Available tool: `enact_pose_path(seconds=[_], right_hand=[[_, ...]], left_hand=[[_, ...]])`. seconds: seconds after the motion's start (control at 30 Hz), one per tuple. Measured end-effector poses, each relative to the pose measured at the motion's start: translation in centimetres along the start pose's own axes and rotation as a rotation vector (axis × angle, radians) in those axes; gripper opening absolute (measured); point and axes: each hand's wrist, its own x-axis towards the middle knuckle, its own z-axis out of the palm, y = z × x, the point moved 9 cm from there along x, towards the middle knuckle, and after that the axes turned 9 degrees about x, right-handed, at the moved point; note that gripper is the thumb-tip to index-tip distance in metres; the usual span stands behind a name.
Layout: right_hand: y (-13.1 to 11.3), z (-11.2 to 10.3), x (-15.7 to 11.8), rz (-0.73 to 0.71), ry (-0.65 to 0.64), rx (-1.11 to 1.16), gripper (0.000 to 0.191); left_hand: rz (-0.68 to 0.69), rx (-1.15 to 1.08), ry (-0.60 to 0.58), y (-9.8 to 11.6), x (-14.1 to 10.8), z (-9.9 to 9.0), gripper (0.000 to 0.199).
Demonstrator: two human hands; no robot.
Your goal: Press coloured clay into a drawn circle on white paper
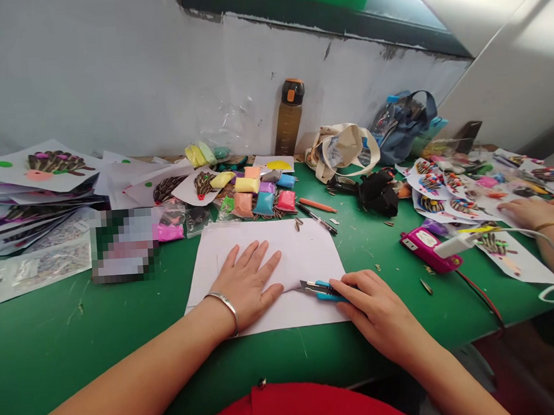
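White paper (308, 249) lies on the green table in front of me, with a slit or lifted edge running near its middle. My left hand (248, 281) presses flat on it, fingers spread, a silver bangle on the wrist. In my right hand (374, 302) is a blue utility knife (326, 290), its blade pointing left and touching or just above the paper by the slit. The blade tip sits a little right of my left thumb. Beyond the sheet's far edge are small coloured packets of clay (263, 202), a black pen (319, 218) and an orange pen (317, 205).
Seed-decorated picture cards (44, 166) are stacked at the left, near a pixelated flat object (125, 248). A brown bottle (290, 119) and cloth bag (342, 150) stand by the wall. At right are a magenta device (430, 251) with cables and another person's hands (535, 213).
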Motion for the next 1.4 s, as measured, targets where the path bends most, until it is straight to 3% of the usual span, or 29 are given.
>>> enact_pose_path(seconds=[0.87, 1.4], right_hand=[[-3.6, 1.8, 0.9, -0.018, -0.011, -0.013, 0.032], [-6.4, 3.1, 2.5, -0.024, -0.085, 0.039, 0.029]], left_hand=[[-0.003, -0.010, -0.020, 0.0, -0.1, 0.3, 0.053], [0.006, -0.085, -0.088, 0.0, 0.0, 0.1, 0.066]])
